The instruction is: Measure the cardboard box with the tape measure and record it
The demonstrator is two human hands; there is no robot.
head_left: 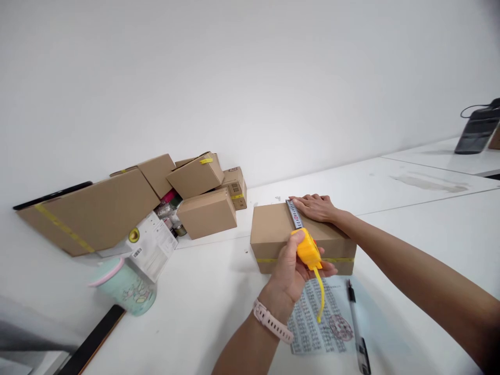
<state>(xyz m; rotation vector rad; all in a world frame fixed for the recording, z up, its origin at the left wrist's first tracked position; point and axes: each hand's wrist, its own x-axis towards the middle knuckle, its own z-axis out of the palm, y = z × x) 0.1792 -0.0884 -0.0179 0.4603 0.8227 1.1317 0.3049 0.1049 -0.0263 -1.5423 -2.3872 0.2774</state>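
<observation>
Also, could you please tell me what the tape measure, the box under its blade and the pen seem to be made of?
Tape measure: case probably smooth plastic, going by its bright, moulded look.
Blade: likely thin metal, a straight silvery strip with printed numbers.
Box: matte brown cardboard, shown by its plain, folded panels.
Pen: seemingly smooth plastic, its barrel looking see-through.

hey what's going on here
A person's left hand holds a yellow tape measure, its metal blade pulled out across the top of a cardboard box. The right hand lies on the box top, fingers by the blade's far end. A printed sheet and a pen lie on the near side of the box, and more boxes are piled off to the left.
</observation>
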